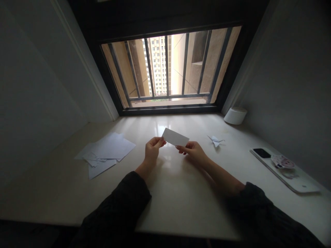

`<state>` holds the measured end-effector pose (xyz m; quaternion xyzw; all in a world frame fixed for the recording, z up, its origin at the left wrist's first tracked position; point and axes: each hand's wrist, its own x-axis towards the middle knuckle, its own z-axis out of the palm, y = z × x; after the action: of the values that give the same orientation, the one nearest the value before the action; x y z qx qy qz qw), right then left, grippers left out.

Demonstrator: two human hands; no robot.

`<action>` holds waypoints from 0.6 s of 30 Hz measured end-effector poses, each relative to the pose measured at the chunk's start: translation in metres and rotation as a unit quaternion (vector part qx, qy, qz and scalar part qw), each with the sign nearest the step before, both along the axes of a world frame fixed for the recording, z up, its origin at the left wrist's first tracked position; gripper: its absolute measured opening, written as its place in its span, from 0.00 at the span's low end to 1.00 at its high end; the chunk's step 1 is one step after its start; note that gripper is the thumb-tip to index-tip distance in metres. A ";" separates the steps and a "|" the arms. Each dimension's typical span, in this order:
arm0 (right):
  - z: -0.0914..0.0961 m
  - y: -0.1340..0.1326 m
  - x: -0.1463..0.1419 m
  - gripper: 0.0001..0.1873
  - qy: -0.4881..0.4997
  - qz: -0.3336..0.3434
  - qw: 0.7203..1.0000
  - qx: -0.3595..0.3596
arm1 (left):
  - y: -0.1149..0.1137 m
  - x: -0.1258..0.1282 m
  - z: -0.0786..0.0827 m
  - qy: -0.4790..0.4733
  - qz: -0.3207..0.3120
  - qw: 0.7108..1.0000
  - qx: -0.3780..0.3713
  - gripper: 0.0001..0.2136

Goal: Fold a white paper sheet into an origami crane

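A small rectangular piece of white paper (176,137) is held up above the pale sill, tilted down towards the right. My left hand (154,146) pinches its left edge between thumb and fingers. At the lower right corner, my right hand (191,149) grips it the same way, thumb on the near side. Beyond my right hand a folded paper crane (215,140) rests on the surface. To the left of my left hand lies a loose pile of white paper sheets (113,146), with smaller pieces on top.
The pale glossy window sill (168,203) has its near edge at the bottom. A phone (292,177) with a cartoon grip on its back lies at the right. Near the window's right corner stands a white rounded object (235,116). A barred window (168,69) closes off the back.
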<state>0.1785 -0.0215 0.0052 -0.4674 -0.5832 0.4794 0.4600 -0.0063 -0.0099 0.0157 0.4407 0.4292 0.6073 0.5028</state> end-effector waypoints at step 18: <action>-0.001 0.000 0.000 0.18 -0.039 -0.015 0.999 0.023 | -0.005 0.007 -0.004 0.000 0.015 1.000 -0.016 0.10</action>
<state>0.1786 -0.0215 0.0039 -0.4838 -0.6049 0.4399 0.4545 0.0006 -0.0146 0.0115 0.4265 0.4454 0.6075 0.5006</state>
